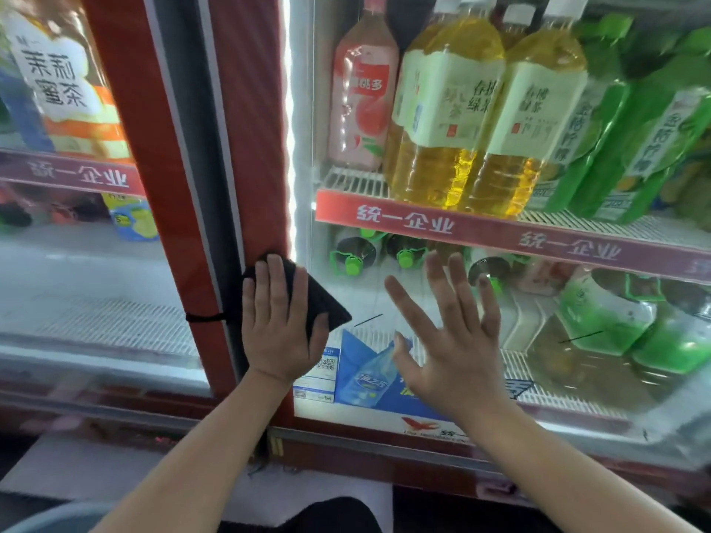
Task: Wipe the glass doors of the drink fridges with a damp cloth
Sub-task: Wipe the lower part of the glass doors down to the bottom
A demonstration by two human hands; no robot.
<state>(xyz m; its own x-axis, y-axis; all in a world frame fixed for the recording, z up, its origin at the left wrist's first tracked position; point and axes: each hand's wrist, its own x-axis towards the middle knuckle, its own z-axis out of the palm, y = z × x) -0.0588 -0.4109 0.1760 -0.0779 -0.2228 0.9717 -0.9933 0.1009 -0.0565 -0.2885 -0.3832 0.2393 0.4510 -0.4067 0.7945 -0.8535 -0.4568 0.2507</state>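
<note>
My left hand (277, 321) lies flat on a black cloth (319, 298), pressing it against the red frame (250, 148) and the left edge of the right fridge's glass door (384, 294). A corner of the cloth sticks out to the right of my fingers, over the glass. My right hand (454, 340) is spread open with fingers apart, palm toward the same glass door, holding nothing. A second glass door (96, 282) belongs to the left fridge.
Behind the right glass stand large yellow tea bottles (461, 121), a pink bottle (361, 94) and green bottles (635, 148) on a wire shelf with a red label strip (404, 221). A blue poster (369, 375) sits low on the glass. The floor lies below.
</note>
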